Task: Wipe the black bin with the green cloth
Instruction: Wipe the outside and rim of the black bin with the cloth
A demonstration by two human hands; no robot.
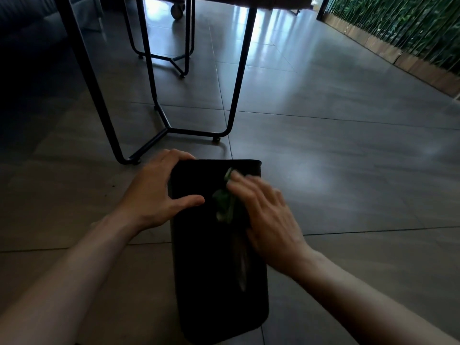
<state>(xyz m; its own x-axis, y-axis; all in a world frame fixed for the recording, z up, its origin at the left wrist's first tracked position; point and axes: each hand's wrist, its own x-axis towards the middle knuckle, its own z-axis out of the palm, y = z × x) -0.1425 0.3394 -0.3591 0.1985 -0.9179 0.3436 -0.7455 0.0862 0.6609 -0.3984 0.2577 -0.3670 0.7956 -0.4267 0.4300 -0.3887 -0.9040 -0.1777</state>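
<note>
The black bin [214, 257] is laid on its side on the tiled floor [348, 170], so that its broad wall is offered upward for wiping. It is steadied, it seems, by the left hand [154, 192], whose fingers are curled over the far corner. The green cloth [225, 202] is pressed flat against the wall under the straight fingers of the right hand [263, 210]. That hand is blurred, most of the cloth is covered, and the bin's surface is too dark to be judged.

Grey tiled floor [348, 150], glossy, window glare at far centre. Black metal table frame [171, 128] stands far left on small feet. Second frame [171, 58] farther behind it. Caster wheel [178, 11] at top. Green plant wall [403, 28] with wooden base, far right.
</note>
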